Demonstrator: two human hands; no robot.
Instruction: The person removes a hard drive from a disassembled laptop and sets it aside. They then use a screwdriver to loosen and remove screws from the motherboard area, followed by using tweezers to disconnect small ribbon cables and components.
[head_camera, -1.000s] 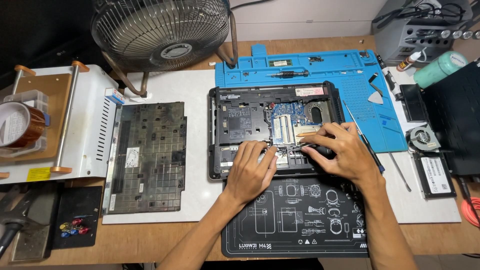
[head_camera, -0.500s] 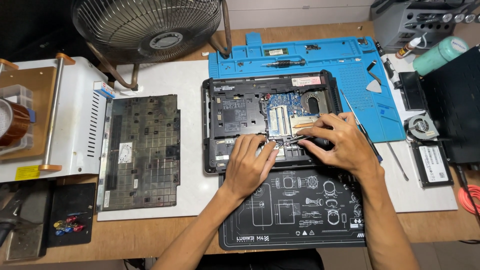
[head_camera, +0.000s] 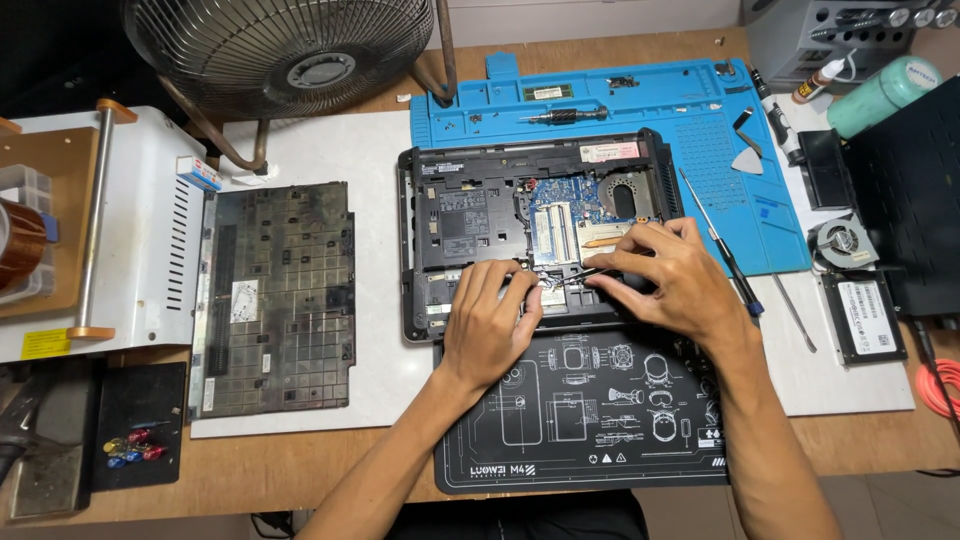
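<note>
Tweezers (head_camera: 578, 274) are pinched in the right hand (head_camera: 672, 280) over the opened laptop base (head_camera: 470, 215); the left hand (head_camera: 490, 322), fingers curled, steadies the near edge. A small part seems being lifted; steady pulling is needed.

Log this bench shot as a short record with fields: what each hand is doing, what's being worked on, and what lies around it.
work piece: opened laptop base, circuit board exposed
left hand: resting on the laptop's front edge, fingers by the board
right hand: holding thin tweezers pointed at the board
under laptop: blue silicone mat behind, black mat in front
left of laptop: removed bottom cover
right side: small cooling fan, drive
back: desk fan
</note>
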